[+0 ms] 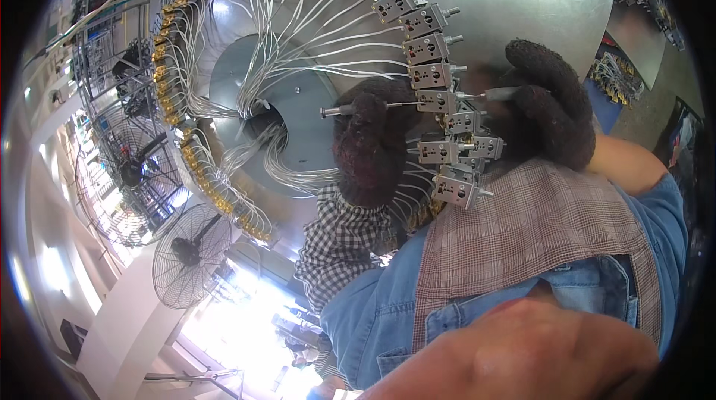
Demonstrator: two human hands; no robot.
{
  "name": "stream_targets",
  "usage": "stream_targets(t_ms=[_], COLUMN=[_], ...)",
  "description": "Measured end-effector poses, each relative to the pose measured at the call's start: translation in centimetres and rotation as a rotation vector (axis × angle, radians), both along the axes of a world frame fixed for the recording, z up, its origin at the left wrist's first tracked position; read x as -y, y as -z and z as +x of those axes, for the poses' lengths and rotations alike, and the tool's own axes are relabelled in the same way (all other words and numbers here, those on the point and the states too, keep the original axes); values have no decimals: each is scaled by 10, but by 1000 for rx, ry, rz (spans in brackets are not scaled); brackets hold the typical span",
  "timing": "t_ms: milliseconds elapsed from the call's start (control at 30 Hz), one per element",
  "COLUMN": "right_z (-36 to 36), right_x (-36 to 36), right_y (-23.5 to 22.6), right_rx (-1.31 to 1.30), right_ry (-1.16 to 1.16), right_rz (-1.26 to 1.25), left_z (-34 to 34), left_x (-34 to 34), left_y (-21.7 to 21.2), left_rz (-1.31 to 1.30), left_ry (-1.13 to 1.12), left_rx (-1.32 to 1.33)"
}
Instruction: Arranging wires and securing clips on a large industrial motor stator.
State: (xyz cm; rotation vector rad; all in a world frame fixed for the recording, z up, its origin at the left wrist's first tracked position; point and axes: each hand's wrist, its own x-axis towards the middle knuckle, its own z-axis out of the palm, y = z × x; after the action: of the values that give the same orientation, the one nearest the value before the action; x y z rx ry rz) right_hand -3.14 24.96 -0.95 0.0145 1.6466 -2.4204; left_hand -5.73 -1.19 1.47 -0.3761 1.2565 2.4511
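Dark, fuzzy knit gloves (538,60) cover both hands in the head view. The left hand (365,150) has its grip closed around a slim, silver-handled tool (335,110), its thin shaft reaching the left side of a small silver metal box (435,101). The right hand (558,105) grasps a grey-handled tool (501,92) aimed at that box's right side, presumably so both tips can meet it from opposite sides. The box sits in a curved row of similar boxes (426,22); their ring placement probably lets the thin white wires (257,79) gather at the dark round hole (267,124). Both tool tips' exact contact is hard to make out, gloves hide the fingers, and the ring's top is cut off.
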Motion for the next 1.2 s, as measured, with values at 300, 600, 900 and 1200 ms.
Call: stream_targets(t_ms=[300, 600, 900, 1200], right_z=[3, 2, -3, -9], right_x=[2, -2, -1, -1], right_y=[16, 9, -7, -8], right_rx=[-681, -832, -1089, -979], right_ry=[36, 2, -105, -117], right_rz=[511, 749, 926, 943], left_z=[1, -2, 3, -1], left_x=[-10, -10, -10, -18], left_y=[-5, -8, 0, -9], left_rz=[16, 16, -22, -11], left_ry=[-34, 69, -43, -13], left_rx=[74, 67, 108, 99])
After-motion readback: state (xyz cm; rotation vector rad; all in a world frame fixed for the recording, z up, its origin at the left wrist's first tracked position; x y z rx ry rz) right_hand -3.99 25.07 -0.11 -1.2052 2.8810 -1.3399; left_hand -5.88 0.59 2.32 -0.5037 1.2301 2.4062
